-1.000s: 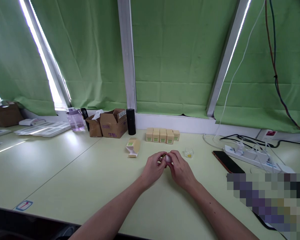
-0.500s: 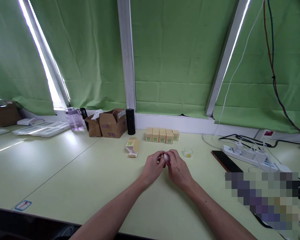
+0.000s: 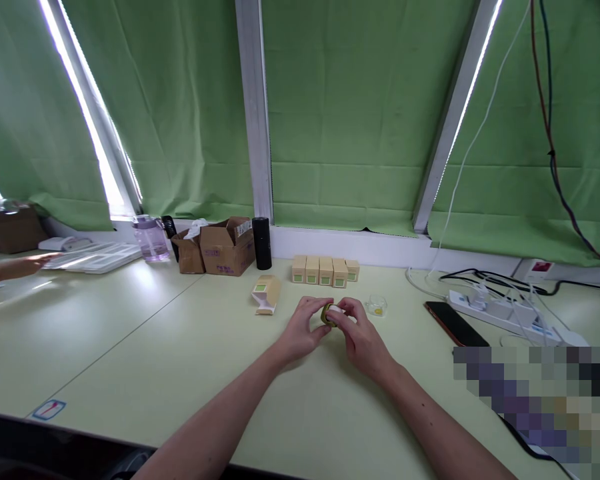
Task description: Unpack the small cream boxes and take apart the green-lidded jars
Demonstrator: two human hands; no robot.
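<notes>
Above the middle of the table, my left hand pinches a small olive-green rounded thing between thumb and fingers. My right hand has its thumb and fingers closed on a small white piece at the right side of the green one. Fingers cover much of both, so their kind does not show. Just right of my right hand lies a small clear plastic piece with a yellow spot. An opened small tan carton rests beyond my left hand.
Several closed small tan cartons stand in a row at the back. Behind are brown cardboard boxes, a black cylinder and a purple bottle. A phone and power strip lie right. Another person's hand reaches in at left.
The thing in my hands has turned, so its olive-green side now shows beside the white piece. My left fingers have opened wider around it. Another person's hand has come in at far left.
</notes>
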